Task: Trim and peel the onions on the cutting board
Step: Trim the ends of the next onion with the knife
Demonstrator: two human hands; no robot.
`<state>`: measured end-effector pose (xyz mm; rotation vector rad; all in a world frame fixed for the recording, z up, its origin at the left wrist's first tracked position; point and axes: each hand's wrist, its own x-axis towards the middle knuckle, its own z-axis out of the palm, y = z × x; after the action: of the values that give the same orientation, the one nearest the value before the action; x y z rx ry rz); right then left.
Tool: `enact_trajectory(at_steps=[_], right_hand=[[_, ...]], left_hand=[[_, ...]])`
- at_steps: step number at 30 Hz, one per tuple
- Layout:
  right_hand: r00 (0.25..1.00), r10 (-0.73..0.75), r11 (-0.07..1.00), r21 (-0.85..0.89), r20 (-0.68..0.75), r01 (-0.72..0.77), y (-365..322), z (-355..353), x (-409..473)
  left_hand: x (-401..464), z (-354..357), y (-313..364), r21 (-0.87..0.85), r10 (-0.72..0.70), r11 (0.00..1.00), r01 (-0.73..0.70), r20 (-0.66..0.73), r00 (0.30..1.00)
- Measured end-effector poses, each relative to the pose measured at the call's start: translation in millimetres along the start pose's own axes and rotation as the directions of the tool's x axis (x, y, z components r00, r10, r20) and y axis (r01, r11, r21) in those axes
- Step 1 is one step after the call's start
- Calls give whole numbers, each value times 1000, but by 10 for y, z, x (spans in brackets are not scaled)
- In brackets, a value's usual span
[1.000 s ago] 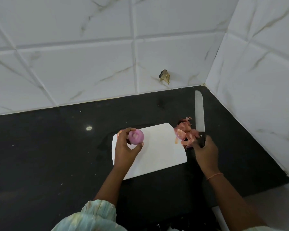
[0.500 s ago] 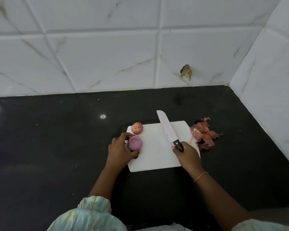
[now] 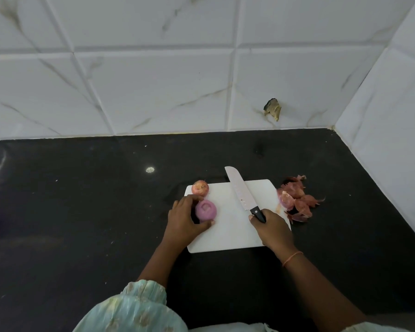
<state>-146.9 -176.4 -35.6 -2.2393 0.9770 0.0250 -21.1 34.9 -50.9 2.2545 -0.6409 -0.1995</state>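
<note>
Left hand (image 3: 185, 218) grips peeled onion (image 3: 205, 211); right hand (image 3: 272, 226) grips knife (image 3: 241, 192).

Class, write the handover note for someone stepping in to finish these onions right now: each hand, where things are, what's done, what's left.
Left hand: holds the peeled purple onion on the white cutting board, left side.
Right hand: grips the knife by its black handle, blade angled over the board.
Unpeeled onion: at the board's far left corner.
Onion skins: piled on the counter off the board's right edge.
Done: one onion trimmed and peeled.
Left: trim and peel the second onion.
</note>
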Motion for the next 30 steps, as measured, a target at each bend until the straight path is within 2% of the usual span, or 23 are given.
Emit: enact_trajectory(at_steps=[4, 7, 9, 10, 12, 15, 17, 19, 22, 25, 27, 30], right_hand=[[1000, 4, 1000, 12, 14, -4, -8, 0, 24], [1000, 17, 1000, 16, 12, -17, 18, 8, 42], [1000, 18, 1000, 13, 4, -18, 23, 10, 45], [1000, 20, 1000, 21, 1, -20, 22, 10, 44], [1000, 24, 999, 39, 5, -24, 27, 18, 44], [1000, 26, 998, 61, 15, -27, 33, 7, 53], [999, 33, 994, 103, 30, -35, 36, 8, 62], [999, 42, 987, 157, 33, -46, 26, 4, 59], [997, 72, 965, 253, 25, -76, 47, 1, 58], [994, 109, 931, 346, 28, -112, 74, 11, 68], [991, 133, 889, 439, 34, -135, 58, -8, 52], [987, 159, 763, 630, 35, -145, 47, -63, 6]], left_hand=[[-25, -19, -79, -44, 5, 999, -5, -3, 1000], [81, -91, -88, -128, -22, 992, 6, -127, 992], [240, -162, -33, -118, -37, 993, 12, -212, 977], [332, -191, -2, -93, -35, 996, 16, -208, 978], [518, -204, 55, -15, -10, 1000, 8, -144, 990], [795, -135, 162, 138, -53, 989, 45, 48, 997], [956, -54, 192, 295, -74, 955, 7, 215, 974], [1034, 17, 170, 389, -104, 921, -21, 297, 949], [1054, 39, 168, 318, -154, 945, 72, 242, 958], [1012, 56, 398, 97, -145, 986, 137, 78, 986], [924, 151, 647, -33, -58, 998, 58, 18, 998], [704, 484, 949, -50, 115, 993, -111, 104, 988]])
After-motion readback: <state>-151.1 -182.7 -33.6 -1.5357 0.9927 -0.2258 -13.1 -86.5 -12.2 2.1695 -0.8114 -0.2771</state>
